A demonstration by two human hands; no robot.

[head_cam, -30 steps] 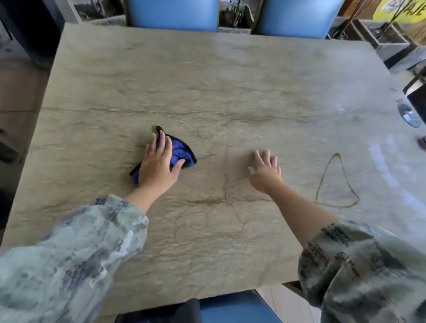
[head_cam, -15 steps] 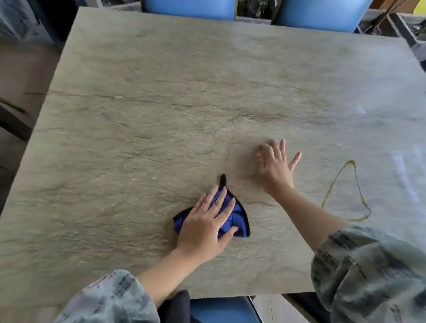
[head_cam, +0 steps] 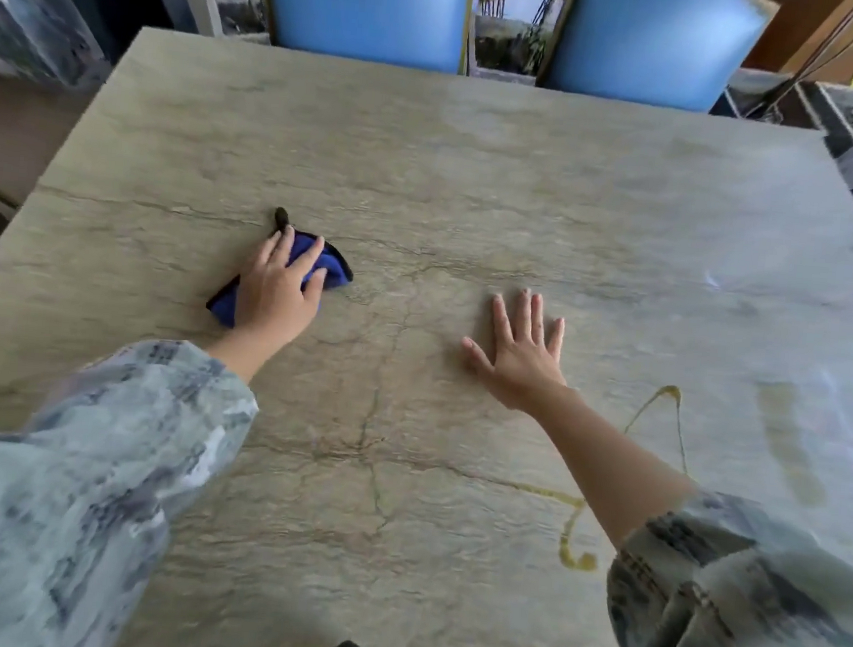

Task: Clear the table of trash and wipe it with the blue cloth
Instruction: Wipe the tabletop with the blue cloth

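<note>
Your left hand [head_cam: 276,292] presses flat on the blue cloth [head_cam: 327,263], fingers spread over it, at about ten o'clock from the middle of the table [head_cam: 479,173]. Your right hand [head_cam: 522,350] lies flat on the bare top, fingers straight and open, holding nothing. I think you are in the middle of wiping. Keep your palm heavy on the cloth and push in long rows. A thin yellow line [head_cam: 665,396] sits at four o'clock, so wipe that spot too. Lean on your right hand to stay steady.
</note>
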